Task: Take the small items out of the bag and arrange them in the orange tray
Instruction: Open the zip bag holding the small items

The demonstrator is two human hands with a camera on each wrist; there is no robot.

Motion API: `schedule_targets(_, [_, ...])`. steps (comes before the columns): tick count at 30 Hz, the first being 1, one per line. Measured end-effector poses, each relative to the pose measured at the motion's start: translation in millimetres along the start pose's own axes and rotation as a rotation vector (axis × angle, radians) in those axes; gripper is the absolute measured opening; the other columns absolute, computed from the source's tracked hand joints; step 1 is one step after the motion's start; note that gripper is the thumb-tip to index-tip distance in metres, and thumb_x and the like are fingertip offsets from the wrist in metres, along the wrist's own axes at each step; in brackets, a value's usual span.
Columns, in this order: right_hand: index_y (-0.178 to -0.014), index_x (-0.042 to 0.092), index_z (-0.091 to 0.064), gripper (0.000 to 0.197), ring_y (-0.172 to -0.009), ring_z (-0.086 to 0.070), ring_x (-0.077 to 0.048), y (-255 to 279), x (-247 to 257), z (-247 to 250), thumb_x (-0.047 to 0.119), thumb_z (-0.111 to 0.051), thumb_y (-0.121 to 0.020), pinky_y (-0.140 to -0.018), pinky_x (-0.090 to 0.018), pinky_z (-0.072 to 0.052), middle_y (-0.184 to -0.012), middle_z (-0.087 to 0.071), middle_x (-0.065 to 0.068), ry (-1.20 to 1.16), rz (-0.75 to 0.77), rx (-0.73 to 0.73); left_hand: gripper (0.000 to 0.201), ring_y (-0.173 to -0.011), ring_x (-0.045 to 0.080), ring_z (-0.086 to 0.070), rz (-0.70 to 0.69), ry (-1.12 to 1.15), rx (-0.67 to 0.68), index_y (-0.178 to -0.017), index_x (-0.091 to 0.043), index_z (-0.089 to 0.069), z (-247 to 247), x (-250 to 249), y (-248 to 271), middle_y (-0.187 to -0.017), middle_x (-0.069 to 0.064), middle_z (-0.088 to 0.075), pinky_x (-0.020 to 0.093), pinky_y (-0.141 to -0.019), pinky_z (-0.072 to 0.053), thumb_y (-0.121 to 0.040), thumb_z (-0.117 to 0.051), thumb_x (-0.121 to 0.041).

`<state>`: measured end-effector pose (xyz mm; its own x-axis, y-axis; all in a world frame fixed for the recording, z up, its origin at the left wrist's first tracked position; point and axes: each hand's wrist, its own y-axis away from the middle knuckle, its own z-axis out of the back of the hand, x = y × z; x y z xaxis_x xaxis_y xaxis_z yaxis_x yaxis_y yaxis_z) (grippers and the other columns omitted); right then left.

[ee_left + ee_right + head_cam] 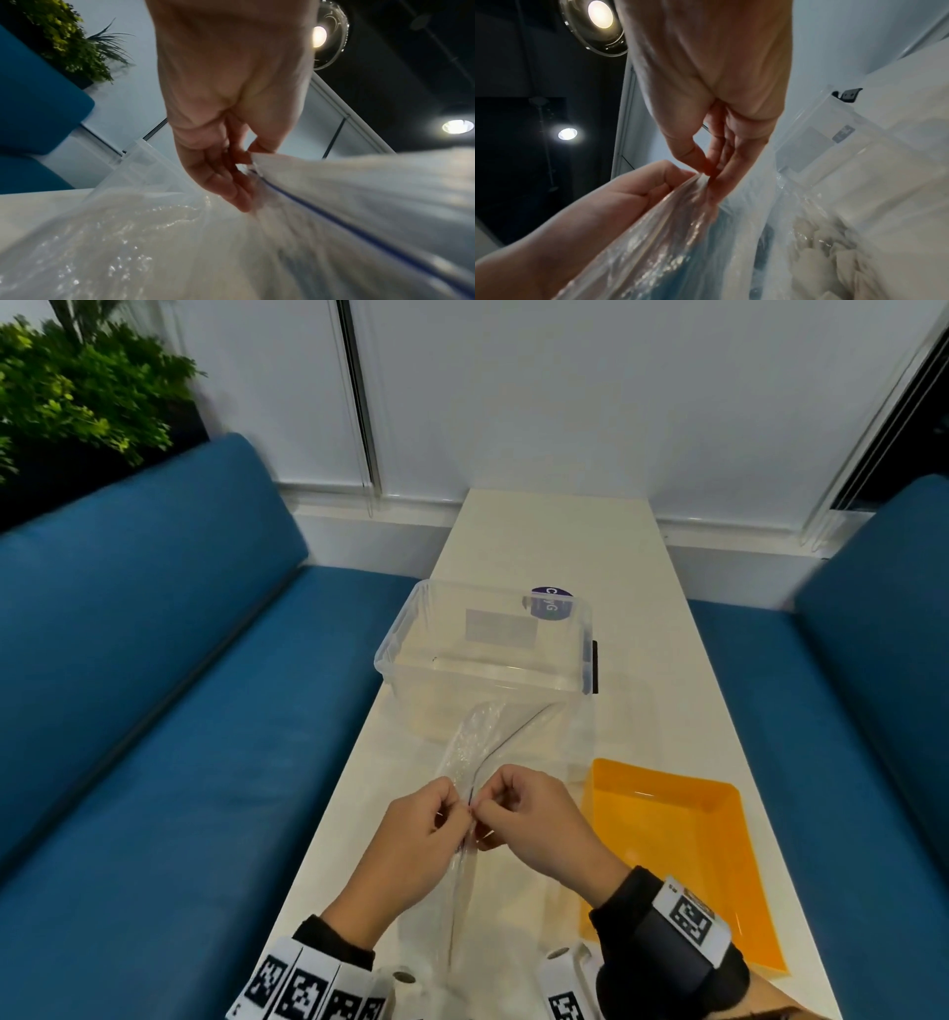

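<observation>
My left hand (pixel 411 834) and right hand (pixel 534 814) each pinch one lip of bag (pixel 462 891), upright over table. Peel lips apart evenly along zip (seal looks closed). Orange tray (pixel 719 819) waits right, bare.

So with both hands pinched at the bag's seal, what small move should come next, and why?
Probably pull the two hands apart to pop the zip seal open. The left hand and right hand each pinch one side of the clear bag at its closed top strip, and the orange tray holds nothing yet.
</observation>
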<state>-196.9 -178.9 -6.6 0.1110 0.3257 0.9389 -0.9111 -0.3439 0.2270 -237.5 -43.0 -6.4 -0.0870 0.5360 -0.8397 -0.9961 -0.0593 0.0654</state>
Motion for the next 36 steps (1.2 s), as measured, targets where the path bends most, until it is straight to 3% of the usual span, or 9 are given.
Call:
schedule_targets(7, [-0.076, 0.005, -0.055, 0.010, -0.063, -0.069, -0.014, 0, -22, 32, 0.007, -0.056, -0.085, -0.063, -0.025, -0.059, -0.077, -0.069, -0.015, 0.114, -0.077, -0.175, 0.017, -0.062, 0.015, -0.060, 0.107, 0.033, -0.332, -0.075, 0.003, -0.052, 52, 15, -7, -0.065, 0.000, -0.067, 0.023, -0.055, -0.041, -0.087, -0.051, -0.009])
schedule_targets(10, [-0.082, 0.008, -0.051, 0.007, -0.070, -0.071, -0.014, 1, -20, 24, 0.009, -0.055, -0.087, -0.067, -0.029, -0.060, -0.084, -0.069, -0.013, 0.058, -0.060, -0.131, 0.014, -0.061, 0.008, -0.051, 0.090, -0.040, -0.327, -0.077, -0.003, -0.052, 51, 13, -4, -0.072, -0.002, -0.059, 0.011, -0.049, -0.037, -0.088, -0.054, -0.012])
schedule_targets(15, [-0.100, 0.028, -0.032, 0.032, -0.087, -0.068, -0.017, -3, -8, 4, 0.004, -0.052, -0.090, -0.069, -0.024, -0.057, -0.105, -0.064, -0.007, -0.098, -0.022, -0.005, 0.030, -0.096, 0.009, -0.060, 0.107, 0.039, -0.139, -0.104, -0.031, -0.037, 35, 12, -2, -0.109, -0.011, -0.054, 0.014, -0.065, -0.044, -0.088, -0.052, -0.010])
schedule_targets(19, [-0.122, 0.031, -0.026, 0.051, -0.080, -0.066, -0.017, -8, -4, -6, 0.020, -0.063, -0.088, -0.067, -0.027, -0.057, -0.093, -0.067, -0.010, -0.235, -0.172, 0.041, 0.025, -0.082, 0.014, -0.062, 0.222, 0.220, -0.013, -0.107, -0.019, -0.059, 30, 5, -8, -0.085, -0.004, -0.067, 0.019, -0.073, -0.048, -0.088, -0.052, -0.004])
schedule_targets(22, [-0.107, 0.012, -0.054, 0.012, -0.074, -0.065, -0.016, -13, -4, 2, 0.011, -0.053, -0.094, -0.070, -0.032, -0.055, -0.083, -0.068, -0.006, -0.372, -0.238, 0.090, 0.026, -0.066, 0.013, -0.055, 0.337, 0.465, -0.012, -0.093, -0.008, -0.066, 34, 0, -14, -0.069, 0.000, -0.059, 0.020, -0.064, -0.045, -0.087, -0.046, 0.006])
schedule_targets(25, [-0.097, 0.008, -0.063, 0.016, -0.078, -0.067, -0.019, -18, -6, 19, 0.011, -0.047, -0.097, -0.077, -0.037, -0.055, -0.074, -0.070, -0.004, -0.540, -0.259, 0.094, 0.023, -0.062, 0.014, -0.049, 0.370, 0.547, -0.022, -0.090, -0.004, -0.065, 47, 3, -14, -0.067, 0.003, -0.054, 0.022, -0.061, -0.043, -0.087, -0.045, 0.008])
schedule_targets(30, [-0.098, 0.009, -0.061, 0.023, -0.077, -0.064, -0.019, -28, 9, 48, 0.018, -0.040, -0.101, -0.070, -0.032, -0.054, -0.074, -0.064, -0.007, -0.537, -0.184, -0.007, 0.024, -0.075, 0.018, -0.056, 0.327, 0.359, 0.041, -0.095, -0.009, -0.062, 71, 24, -4, -0.080, 0.005, -0.060, 0.026, -0.070, -0.050, -0.087, -0.045, 0.007])
schedule_targets(33, [-0.092, 0.010, -0.061, 0.025, -0.076, -0.062, -0.021, -36, 28, 61, 0.017, -0.038, -0.101, -0.069, -0.032, -0.053, -0.074, -0.062, -0.008, -0.470, -0.097, -0.056, 0.034, -0.086, 0.017, -0.063, 0.273, 0.147, 0.182, -0.110, -0.028, -0.053, 88, 37, 9, -0.098, -0.001, -0.063, 0.034, -0.080, -0.055, -0.087, -0.053, -0.003])
schedule_targets(36, [-0.092, 0.011, -0.062, 0.024, -0.072, -0.062, -0.018, -40, 42, 63, 0.017, -0.040, -0.099, -0.064, -0.026, -0.052, -0.075, -0.061, -0.007, -0.241, 0.019, -0.014, 0.082, -0.103, 0.004, -0.058, 0.221, -0.076, 0.328, -0.130, -0.055, -0.018, 102, 36, 18, -0.123, -0.017, -0.046, 0.025, -0.089, -0.049, -0.074, -0.071, -0.026])
